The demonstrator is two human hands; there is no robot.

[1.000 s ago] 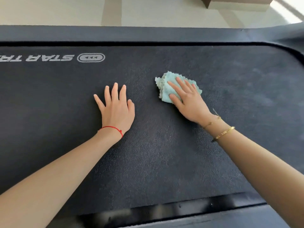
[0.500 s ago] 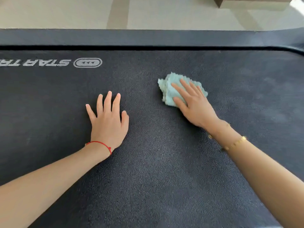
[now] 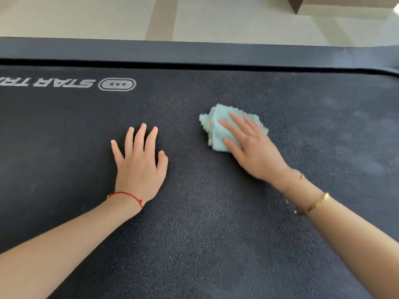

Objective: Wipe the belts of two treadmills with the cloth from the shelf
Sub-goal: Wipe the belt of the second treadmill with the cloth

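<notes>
Your left hand [image 3: 139, 167] stays flat, fingers straight, bracing on the black textured treadmill belt [image 3: 205, 244]. Beyond it, your right hand [image 3: 253, 147], fingers extended, has pushed the crumpled pale-green cloth [image 3: 217, 124] slightly rightward; wiping continues.

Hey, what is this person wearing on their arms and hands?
Both forearms are bare, with no sleeves or gloves. The left hand has a thin red string bracelet at the wrist. The right hand has two slim gold bracelets at its wrist.
</notes>
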